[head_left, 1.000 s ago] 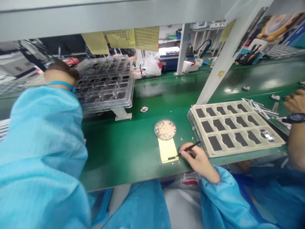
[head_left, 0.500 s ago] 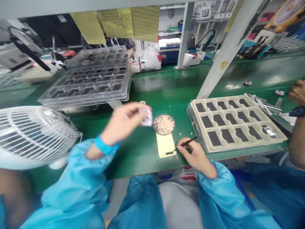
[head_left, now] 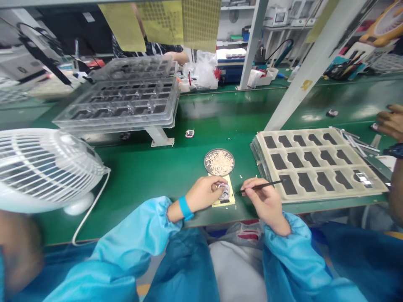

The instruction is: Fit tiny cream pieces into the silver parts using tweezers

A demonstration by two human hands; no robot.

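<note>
My left hand (head_left: 204,193) is closed around the edge of a small square metal case that looks like a watch case (head_left: 224,191), held over a yellow paper pad (head_left: 232,181). Pinched in my right hand (head_left: 264,205) is a thin black tool, seemingly tweezers (head_left: 272,183); its left end points at the case, but I cannot tell whether they touch. Just beyond the pad sits a round dark-rimmed dish (head_left: 233,162) full of tiny pale pieces. Another small square part (head_left: 189,133) lies farther back on the green bench.
A beige tray (head_left: 330,196) with dark compartments stands at the right, one part in it. Clear plastic trays (head_left: 126,123) rest on a raised stand at the left, behind a white fan (head_left: 47,167). A slanted post (head_left: 292,88) rises behind. Another person's hand (head_left: 390,121) is at far right.
My left hand has come down and to the right, bringing the watch case from beside the dish to over the yellow pad. My right hand has shifted slightly right, drawing the tweezers off the pad.
</note>
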